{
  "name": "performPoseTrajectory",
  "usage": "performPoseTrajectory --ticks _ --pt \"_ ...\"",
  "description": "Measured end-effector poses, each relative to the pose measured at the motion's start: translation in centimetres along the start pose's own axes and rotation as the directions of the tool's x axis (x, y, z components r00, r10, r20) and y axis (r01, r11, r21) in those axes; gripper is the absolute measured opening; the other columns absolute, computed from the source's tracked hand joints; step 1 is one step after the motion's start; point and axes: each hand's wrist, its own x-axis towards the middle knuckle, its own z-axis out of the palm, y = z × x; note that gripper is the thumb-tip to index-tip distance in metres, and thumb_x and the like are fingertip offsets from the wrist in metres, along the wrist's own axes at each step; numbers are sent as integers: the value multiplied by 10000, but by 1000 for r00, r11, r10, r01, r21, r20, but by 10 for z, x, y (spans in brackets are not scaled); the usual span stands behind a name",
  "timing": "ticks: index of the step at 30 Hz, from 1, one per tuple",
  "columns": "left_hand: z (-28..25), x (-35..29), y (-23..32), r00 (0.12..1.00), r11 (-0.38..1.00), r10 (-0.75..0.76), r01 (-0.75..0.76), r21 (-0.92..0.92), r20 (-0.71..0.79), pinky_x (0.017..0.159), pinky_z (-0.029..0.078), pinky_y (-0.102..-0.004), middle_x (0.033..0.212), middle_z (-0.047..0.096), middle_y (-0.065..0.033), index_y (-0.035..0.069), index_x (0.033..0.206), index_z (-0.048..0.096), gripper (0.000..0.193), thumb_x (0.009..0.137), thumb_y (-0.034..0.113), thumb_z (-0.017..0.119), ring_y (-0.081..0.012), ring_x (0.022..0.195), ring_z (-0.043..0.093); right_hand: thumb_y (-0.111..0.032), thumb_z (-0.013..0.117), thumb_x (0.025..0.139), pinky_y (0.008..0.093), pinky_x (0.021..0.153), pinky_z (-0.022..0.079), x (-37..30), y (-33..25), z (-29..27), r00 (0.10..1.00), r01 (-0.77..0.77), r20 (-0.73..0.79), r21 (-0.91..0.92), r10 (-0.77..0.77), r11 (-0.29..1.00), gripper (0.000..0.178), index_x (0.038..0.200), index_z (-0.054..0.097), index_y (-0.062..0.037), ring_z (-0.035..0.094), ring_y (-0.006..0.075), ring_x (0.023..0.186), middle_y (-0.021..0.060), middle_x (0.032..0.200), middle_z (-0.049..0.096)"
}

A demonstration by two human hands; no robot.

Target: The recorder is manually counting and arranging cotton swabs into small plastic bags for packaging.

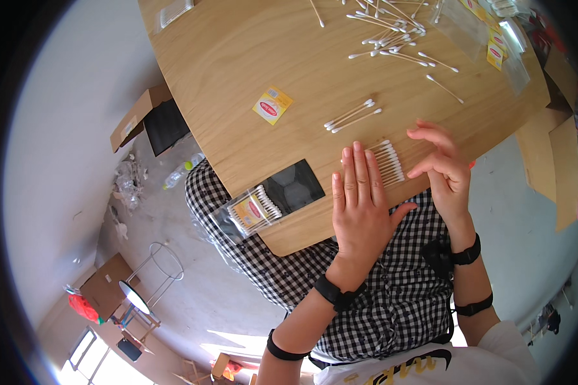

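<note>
My left hand (361, 204) lies flat on the wooden table near its front edge, fingers straight. It covers part of a neat row of cotton swabs (392, 162), whose white tips show to the right of it. Right of that row, my right hand (448, 173) is raised with bent fingers, thumb and forefinger apart, and nothing visible between them. A few loose cotton swabs (353, 115) lie just beyond my left fingertips. To the left, a clear plastic bag (241, 215) filled with cotton swabs and a yellow card rests partly on a dark rectangle (297, 185) at the table edge.
A scattered pile of cotton swabs (395, 35) covers the far right of the table (237, 58). A yellow card (273, 106) lies left of centre. Clear bags and more yellow cards (495, 51) sit at the right edge. Cardboard boxes (538, 151) stand beside the table.
</note>
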Motion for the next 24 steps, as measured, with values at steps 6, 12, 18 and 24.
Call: performPoseTrajectory --ticks 6,12,18,24 --pt "1 1 2 1000 1000 5 -5 9 2 1150 221 -518 1521 268 -287 -118 1435 287 1081 791 719 516 -397 1441 236 139 535 757 326 836 493 1 -1 -1 997 50 61 -113 -44 992 254 635 649 -52 539 302 1222 85 1158 653" --pt "0 2 2 1000 1000 8 -8 30 -1 1151 221 -518 1520 267 -291 -121 1433 287 1087 782 713 535 -401 1440 236 149 552 735 319 807 498 1 1 1 997 57 58 -134 -49 989 244 632 647 -50 536 301 1225 83 1162 650" --pt "1 2 1 1000 1000 3 -3 30 1 1151 220 -518 1521 263 -293 -122 1435 283 1092 780 712 541 -401 1442 230 135 556 748 332 849 493 1 3 2 990 121 90 -167 -107 978 240 630 645 -53 535 301 1228 85 1171 646" --pt "0 2 2 1000 1000 7 -7 13 -4 1152 221 -515 1521 261 -293 -121 1435 282 1083 789 709 539 -402 1443 227 114 563 744 367 968 456 2 2 1 998 52 25 -108 -49 993 222 658 665 -64 532 304 1232 81 1179 646"
